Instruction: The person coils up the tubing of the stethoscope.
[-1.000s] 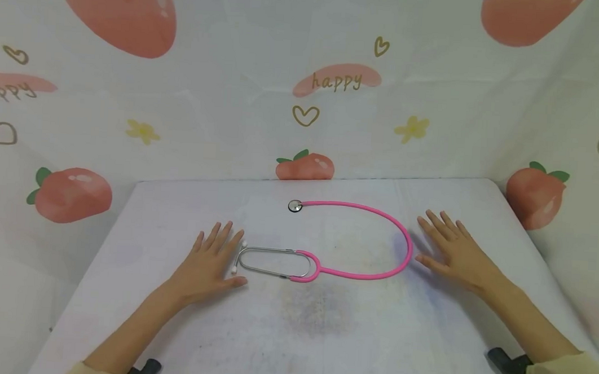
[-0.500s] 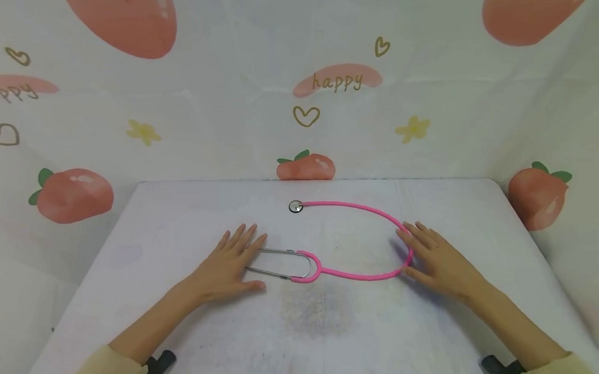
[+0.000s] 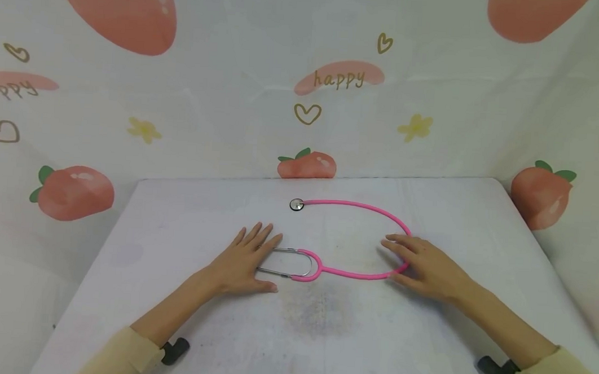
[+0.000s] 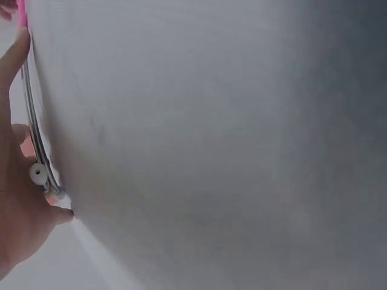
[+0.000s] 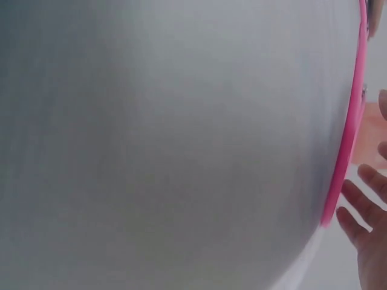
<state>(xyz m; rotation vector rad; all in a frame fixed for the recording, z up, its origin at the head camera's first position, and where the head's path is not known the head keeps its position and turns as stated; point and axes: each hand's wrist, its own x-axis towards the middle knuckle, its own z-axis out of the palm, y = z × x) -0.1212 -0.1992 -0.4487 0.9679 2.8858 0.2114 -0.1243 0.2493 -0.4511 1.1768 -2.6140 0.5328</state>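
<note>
A pink stethoscope (image 3: pixel 353 275) lies on the table, its tubing bowed to the right and its round chest piece (image 3: pixel 296 204) at the far side. Over the ear-tube end is my left hand (image 3: pixel 241 266), fingers spread and extended, hiding the ear tips in the head view. The left wrist view shows a white ear tip (image 4: pixel 39 174) beneath the palm. My right hand (image 3: pixel 429 267) hovers at the tubing's right bend and covers part of it. Its fingers are relaxed and slightly bent; in the right wrist view they appear apart from the pink tubing (image 5: pixel 346 145).
The white table (image 3: pixel 321 346) has a greyish stain near its middle. A patterned cloth (image 3: pixel 222 109) with peaches and hearts hangs behind it and along the sides. Black wrist mounts (image 3: pixel 497 371) sit at both sleeves.
Both hands have moved inward: the left to the right over the ear tubes, the right to the left over the tubing bend. The right fingers have bent a little. The stethoscope has stayed in place.
</note>
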